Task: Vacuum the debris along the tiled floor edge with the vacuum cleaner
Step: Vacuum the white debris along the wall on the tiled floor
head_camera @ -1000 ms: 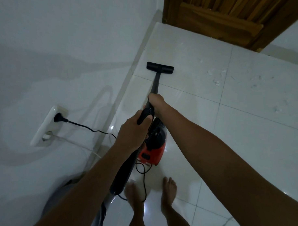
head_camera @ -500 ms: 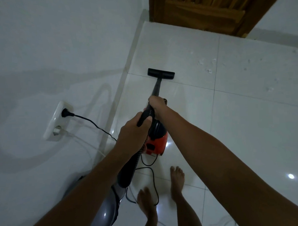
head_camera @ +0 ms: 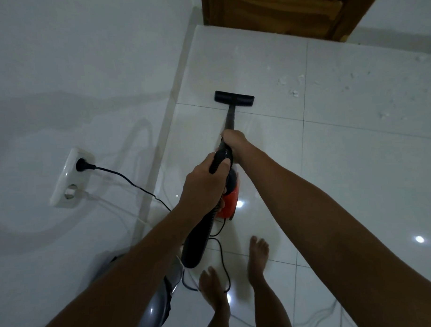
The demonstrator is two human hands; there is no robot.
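A red and black vacuum cleaner [head_camera: 229, 202] is held over the white tiled floor, its black wand ending in a flat black nozzle [head_camera: 234, 98] that rests on a tile close to the wall edge. My left hand [head_camera: 203, 185] is closed around the black handle and hose. My right hand [head_camera: 234, 144] grips the wand higher up, just behind the nozzle. White crumbs of debris [head_camera: 291, 86] lie scattered on the tiles to the right of the nozzle, spreading toward the far right.
A black power cord [head_camera: 127, 180] runs from a white wall socket [head_camera: 72, 178] on the left down to the vacuum and loops by my bare feet [head_camera: 258, 256]. A wooden door [head_camera: 285, 11] closes the far end. A grey object [head_camera: 158, 304] sits low left.
The nozzle has pulled back toward me along the wall edge, from the far tile to the grout line. My feet have shifted, and the view has tilted slightly.
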